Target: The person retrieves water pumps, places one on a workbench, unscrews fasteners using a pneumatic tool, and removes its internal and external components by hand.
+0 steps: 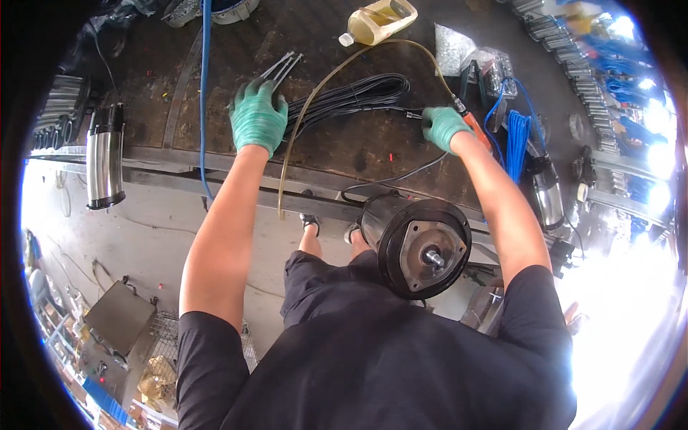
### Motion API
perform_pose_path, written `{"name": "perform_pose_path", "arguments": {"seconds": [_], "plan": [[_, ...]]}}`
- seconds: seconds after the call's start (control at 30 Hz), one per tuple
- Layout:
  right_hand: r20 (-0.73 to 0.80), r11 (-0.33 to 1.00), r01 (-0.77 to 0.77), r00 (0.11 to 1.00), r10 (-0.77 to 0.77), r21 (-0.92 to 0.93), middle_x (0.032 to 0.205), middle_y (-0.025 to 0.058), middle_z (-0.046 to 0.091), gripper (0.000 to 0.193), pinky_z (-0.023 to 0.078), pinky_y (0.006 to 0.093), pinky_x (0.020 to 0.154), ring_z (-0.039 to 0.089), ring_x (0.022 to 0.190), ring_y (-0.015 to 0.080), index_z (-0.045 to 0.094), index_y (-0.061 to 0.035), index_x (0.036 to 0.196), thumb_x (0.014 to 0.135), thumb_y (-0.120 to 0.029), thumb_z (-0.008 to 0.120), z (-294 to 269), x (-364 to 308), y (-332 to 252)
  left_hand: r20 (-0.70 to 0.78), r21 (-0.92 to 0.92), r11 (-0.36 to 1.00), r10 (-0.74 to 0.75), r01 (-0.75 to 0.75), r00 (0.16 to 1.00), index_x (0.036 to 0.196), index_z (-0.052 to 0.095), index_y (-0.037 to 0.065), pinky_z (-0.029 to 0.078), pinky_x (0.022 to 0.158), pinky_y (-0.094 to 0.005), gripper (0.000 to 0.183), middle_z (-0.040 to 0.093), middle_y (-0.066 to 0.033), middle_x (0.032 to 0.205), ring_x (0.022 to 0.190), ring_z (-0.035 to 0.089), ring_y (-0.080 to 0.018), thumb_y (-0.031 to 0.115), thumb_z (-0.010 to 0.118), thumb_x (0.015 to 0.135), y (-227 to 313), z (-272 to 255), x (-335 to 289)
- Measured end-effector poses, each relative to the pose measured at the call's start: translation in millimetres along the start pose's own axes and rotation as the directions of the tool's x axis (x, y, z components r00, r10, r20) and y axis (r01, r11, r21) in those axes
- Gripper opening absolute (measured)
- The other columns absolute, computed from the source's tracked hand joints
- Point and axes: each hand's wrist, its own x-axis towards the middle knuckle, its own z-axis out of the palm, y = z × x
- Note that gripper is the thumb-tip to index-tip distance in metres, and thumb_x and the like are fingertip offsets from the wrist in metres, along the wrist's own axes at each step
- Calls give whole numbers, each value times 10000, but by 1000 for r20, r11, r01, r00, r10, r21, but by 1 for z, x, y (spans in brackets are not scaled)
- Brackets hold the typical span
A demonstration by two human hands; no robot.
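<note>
My left hand [259, 120], in a green glove, is closed over the near ends of several long thin metal rods [285, 68], whose far ends stick out past the fingers. Beside it, a bundle of black cable [355, 95] lies on the bench. My right hand [443, 127], gloved alike, rests near a small dark metal tip [413, 115], with its fingers curled; what they hold is hidden. Against its wrist lies an orange-handled tool [479, 130] joined to a yellowish hose [309, 97]. Below, a black cylindrical motor [430, 251] with a metal shaft stands in front of me.
A plastic bottle [378, 21] with yellow liquid lies at the back. Clear bags [453, 49] and coiled blue cord [517, 140] are to the right. A steel cylinder [106, 158] stands left. A blue hose [206, 100] crosses the bench edge [301, 175].
</note>
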Motion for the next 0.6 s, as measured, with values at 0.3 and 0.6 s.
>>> {"name": "perform_pose_path", "arguments": {"seconds": [0.3, 0.6], "plan": [[9, 989, -123, 992, 124, -86, 1162, 236, 679, 306, 546, 496, 927, 659, 1090, 430, 699, -79, 1109, 806, -118, 729, 29, -20, -12, 13, -45, 999, -23, 24, 1000, 1084, 710, 95, 481, 982, -502, 224, 686, -119, 1158, 1132, 603, -352, 228, 645, 917, 1, 0, -2], [-194, 972, -168, 961, 199, 165, 955, 195, 728, 225, 552, 467, 852, 699, 960, 396, 706, -65, 938, 752, -188, 738, 17, -31, 2, 31, 8, 1000, 23, -23, 999, 1002, 717, 78, 513, 912, -507, 214, 704, -155, 1065, 1030, 635, -378, 248, 602, 942, 4, 2, 0]]}}
